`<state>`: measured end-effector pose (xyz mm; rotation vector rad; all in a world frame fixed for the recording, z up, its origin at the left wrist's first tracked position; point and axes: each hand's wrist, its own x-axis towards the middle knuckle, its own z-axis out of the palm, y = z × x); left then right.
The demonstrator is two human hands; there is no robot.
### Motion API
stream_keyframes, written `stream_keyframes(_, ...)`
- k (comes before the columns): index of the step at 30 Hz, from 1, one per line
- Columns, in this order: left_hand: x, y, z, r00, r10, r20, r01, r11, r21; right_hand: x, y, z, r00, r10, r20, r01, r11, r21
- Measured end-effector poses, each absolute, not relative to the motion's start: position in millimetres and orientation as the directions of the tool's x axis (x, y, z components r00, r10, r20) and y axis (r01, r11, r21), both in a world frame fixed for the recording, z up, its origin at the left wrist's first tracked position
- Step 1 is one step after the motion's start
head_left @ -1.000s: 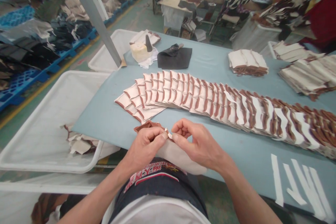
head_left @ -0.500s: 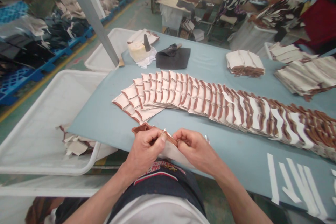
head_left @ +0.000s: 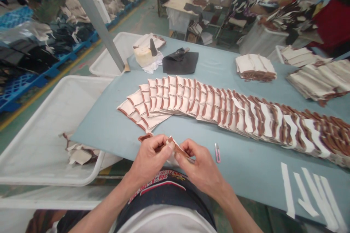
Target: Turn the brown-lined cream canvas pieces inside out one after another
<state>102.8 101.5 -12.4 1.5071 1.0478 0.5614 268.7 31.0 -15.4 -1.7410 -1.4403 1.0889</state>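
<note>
At the near edge of the blue-green table, my left hand [head_left: 154, 154] and my right hand [head_left: 199, 162] pinch a brown leather piece with pale backing [head_left: 179, 148] between them. My left thumb presses its folded edge, and my right thumb and fingers grip the same edge a little to the right. Part of the brown leather [head_left: 145, 137] sticks out beyond my left fingers. Right of my hands lies a pair of pink-handled thread snips [head_left: 217, 153]. Beyond them a long fanned row of pale, brown-edged leather pieces [head_left: 188, 96] overlaps across the table.
White strips [head_left: 288, 189] lie at the table's right. Toward the back are a black cloth [head_left: 180, 62], a cream block with a dark cone [head_left: 144, 56] and a stacked bundle [head_left: 255, 66]. A white bin [head_left: 54, 116] with scraps stands left, beside a metal post [head_left: 95, 18].
My right hand has shifted its hold, its thumb now lying along the leather edge. The thread snips, mostly covered before, now show fully.
</note>
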Motion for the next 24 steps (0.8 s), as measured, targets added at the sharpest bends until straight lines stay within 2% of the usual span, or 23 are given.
stream_keyframes(5,106,103,-14,0.495,0.842,-0.214,0.357,0.027,0.934,261,30,-22,0.023,0.977,-0.21,0.326,-0.206,-0.923)
stream_keyframes(12,103,104,-23,0.494,0.826,-0.27,0.385,0.07,0.92,259,35,-30,0.034,0.947,-0.318,0.279,-0.315,-0.907)
stream_keyframes(18,102,102,-29,0.497,0.835,-0.236,0.417,0.009,0.909,261,40,-40,-0.113,0.925,-0.364,-0.107,-0.375,-0.921)
stream_keyframes(20,103,104,-28,0.499,0.837,-0.224,0.393,0.011,0.919,264,42,-42,-0.083,0.939,-0.334,-0.086,-0.341,-0.936)
stream_keyframes(24,106,109,-25,0.485,0.849,-0.21,0.325,0.048,0.945,270,46,-44,-0.03,0.957,-0.288,0.146,-0.281,-0.949)
